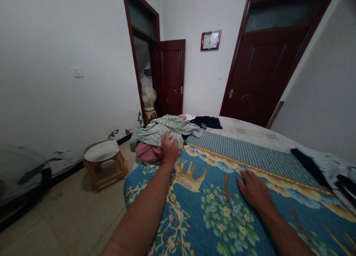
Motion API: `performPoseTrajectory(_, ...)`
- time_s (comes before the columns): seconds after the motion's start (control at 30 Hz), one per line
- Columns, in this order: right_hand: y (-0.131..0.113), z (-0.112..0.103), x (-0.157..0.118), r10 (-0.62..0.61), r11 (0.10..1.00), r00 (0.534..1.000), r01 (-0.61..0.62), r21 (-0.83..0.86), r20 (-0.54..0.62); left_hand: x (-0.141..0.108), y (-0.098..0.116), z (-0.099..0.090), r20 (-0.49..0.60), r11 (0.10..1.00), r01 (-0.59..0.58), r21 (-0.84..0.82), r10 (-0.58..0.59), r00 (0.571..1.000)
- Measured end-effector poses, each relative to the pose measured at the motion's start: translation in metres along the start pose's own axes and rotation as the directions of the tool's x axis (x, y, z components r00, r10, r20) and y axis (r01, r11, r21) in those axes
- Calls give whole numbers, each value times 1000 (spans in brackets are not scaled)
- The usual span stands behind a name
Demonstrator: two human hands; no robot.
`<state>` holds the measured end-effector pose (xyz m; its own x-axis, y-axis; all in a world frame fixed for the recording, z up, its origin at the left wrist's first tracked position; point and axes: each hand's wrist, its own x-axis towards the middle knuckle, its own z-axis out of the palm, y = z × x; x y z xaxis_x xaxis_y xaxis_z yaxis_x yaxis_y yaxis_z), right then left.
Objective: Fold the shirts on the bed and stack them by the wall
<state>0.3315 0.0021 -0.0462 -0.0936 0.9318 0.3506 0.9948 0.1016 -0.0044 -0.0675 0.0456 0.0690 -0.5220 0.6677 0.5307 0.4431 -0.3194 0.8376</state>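
My left hand (169,148) rests against the front of a striped grey-green cloth (155,133), its fingers a little apart. Under that cloth a pink garment (148,152) bulges out at the pile's left front. My right hand (253,189) lies on the blue patterned quilt (222,230), fingers spread, with nothing in it. The quilt shows deer, flowers and a striped band, and covers the near part of the bed. Dark navy clothing (207,121) lies behind the pile, near the far edge.
A brown stool (102,163) with a pale top stands on the floor at left. Dark and white clothes (338,174) lie at the bed's right side. A fan (149,96) stands beyond the open doorway. A clock (210,40) hangs on the far wall.
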Motion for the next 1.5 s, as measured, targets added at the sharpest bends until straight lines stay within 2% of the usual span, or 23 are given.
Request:
performPoseTrajectory(0.1,1,2,0,-10,1000,1000,10,-2,-19,28,5,-46,-247,979,-101,176,143,959)
performPoseTrajectory(0.2,0,2,-1,-15,1000,999,15,7,-29,57,-5,-96,-329,967,-20,255,106,939)
performPoseTrajectory(0.27,-1,1,-1,-6,1000,1000,6,11,-23,74,-16,-124,-351,925,152,348,-22,936)
performPoseTrajectory(0.33,-4,-2,-2,3,1000,1000,-3,20,-6,89,-25,-144,-297,894,254,370,-145,944)
performPoseTrajectory(0.43,-8,-7,-1,22,999,1000,-23,44,21,106,-28,-158,-173,888,248,387,-194,966)
performPoseTrajectory(0.5,-10,-9,-1,46,997,999,-48,62,29,115,-21,-155,-121,899,191,394,-156,980)
performPoseTrajectory(0.6,-12,-9,-1,62,993,998,-64,96,25,123,5,-136,-83,918,65,392,-35,996)
performPoseTrajectory(0.7,-9,-5,-1,54,986,999,-52,161,-7,115,46,-97,3,930,-129,345,136,991)
performPoseTrajectory(0.73,-8,-4,0,54,978,998,-47,203,-28,105,62,-81,107,921,-266,284,245,964)
performPoseTrajectory(0.8,-7,-5,1,59,940,995,-29,339,-80,72,92,-44,240,901,-379,211,328,914)
performPoseTrajectory(0.83,-7,-7,2,69,901,993,-19,433,-99,51,105,-25,318,892,-423,161,359,877)
performPoseTrajectory(0.87,-8,-10,2,84,842,991,-15,539,-104,26,116,-6,433,877,-477,66,405,805)
performPoseTrajectory(0.9,-9,-15,3,104,754,991,-21,657,-87,-1,124,11,539,850,-525,-41,461,704)
performPoseTrajectory(1.0,-14,-33,3,137,295,988,-113,949,75,-79,135,50,754,786,-553,-276,534,383)
performPoseTrajectory(1.07,-18,-45,3,107,20,977,-187,982,184,-120,130,65,838,780,-525,-339,504,208)
performPoseTrajectory(1.13,-18,-53,2,53,-126,962,-258,958,266,-147,119,73,863,779,-480,-403,499,85)
performPoseTrajectory(1.2,-16,-57,2,11,-191,948,-311,931,319,-162,105,76,858,784,-424,-452,513,33)
performPoseTrajectory(1.23,-14,-57,3,4,-216,938,-337,916,346,-165,98,77,860,794,-410,-448,508,46)
performPoseTrajectory(1.27,-13,-57,4,10,-230,928,-360,904,372,-166,92,77,867,810,-416,-413,489,91)
performPoseTrajectory(1.3,-12,-57,4,26,-238,919,-376,896,392,-164,87,76,873,826,-440,-352,459,163)
performPoseTrajectory(1.4,-11,-56,7,57,-309,897,-402,862,439,-150,72,73,801,848,-522,-90,373,468)
performPoseTrajectory(1.43,-11,-55,8,56,-340,894,-402,850,445,-143,67,72,754,846,-533,-12,358,551)
performPoseTrajectory(1.5,-11,-55,8,57,-387,891,-397,833,451,-128,57,70,679,839,-534,108,330,656)
